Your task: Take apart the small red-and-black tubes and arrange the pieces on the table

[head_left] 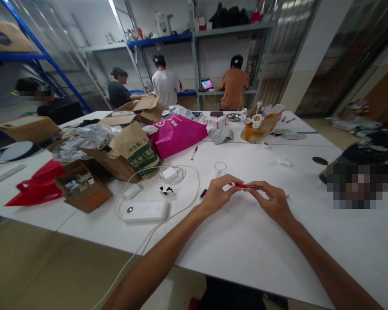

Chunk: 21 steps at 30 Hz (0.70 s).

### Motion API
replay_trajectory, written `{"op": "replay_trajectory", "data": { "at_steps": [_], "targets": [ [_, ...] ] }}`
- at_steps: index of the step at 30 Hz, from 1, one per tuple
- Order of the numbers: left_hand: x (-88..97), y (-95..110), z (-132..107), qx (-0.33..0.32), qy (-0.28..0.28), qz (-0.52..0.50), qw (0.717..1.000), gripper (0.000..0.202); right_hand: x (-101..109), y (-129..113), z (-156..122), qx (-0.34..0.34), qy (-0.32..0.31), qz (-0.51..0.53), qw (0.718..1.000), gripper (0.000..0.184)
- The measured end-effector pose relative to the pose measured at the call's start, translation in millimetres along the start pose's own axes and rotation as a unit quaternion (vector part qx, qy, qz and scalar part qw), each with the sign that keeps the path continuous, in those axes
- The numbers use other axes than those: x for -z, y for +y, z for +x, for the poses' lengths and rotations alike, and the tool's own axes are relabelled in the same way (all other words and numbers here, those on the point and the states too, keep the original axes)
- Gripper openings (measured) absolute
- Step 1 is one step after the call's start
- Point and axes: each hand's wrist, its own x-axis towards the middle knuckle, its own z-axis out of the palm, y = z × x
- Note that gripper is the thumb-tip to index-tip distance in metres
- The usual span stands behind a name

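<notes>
My left hand (pixel 218 191) pinches one end of a slim red pen-like object (pixel 241 185) between thumb and fingertips. The fingertips of my right hand (pixel 271 198) close on its other end, where a darker, greyish part shows. Both hands hold it level above the white table (pixel 245 241). Just left of my left hand lies a small dark piece with a trace of red (pixel 203 193). Behind that hand stands a clear glass (pixel 220 168). The exact kind of the red object is too small to make out.
Left of my hands lie a white box-shaped device (pixel 145 212), a coiled white cable (pixel 173 174) and a black pen (pixel 194 153). Cardboard boxes (pixel 84 193), a magenta bag (pixel 181 135) and a grey cloth (pixel 221 135) stand farther back. Several people work around.
</notes>
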Motion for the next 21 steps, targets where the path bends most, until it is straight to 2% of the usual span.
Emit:
{"op": "replay_trajectory", "data": {
  "at_steps": [3, 8, 14, 21],
  "targets": [
    [1.6, 0, 1, -0.009, -0.013, -0.001, 1.000, 0.016, 1, -3, 2, 0.000, -0.011, 0.001, 1.000, 0.021],
    [2.7, -6, 3, -0.020, 0.005, 0.026, 0.999, 0.021, 0, -5, 2, 0.005, -0.001, -0.005, 1.000, 0.018],
    [3.3, -17, -1, -0.031, -0.050, 0.098, 0.993, 0.022, 0, -3, -1, -0.016, -0.028, -0.010, 0.999, 0.020],
    [1.5, -9, -3, -0.043, -0.043, 0.082, 0.995, 0.020, 1, -7, 0, -0.041, -0.060, 0.000, 0.997, 0.034]
  ]
}}
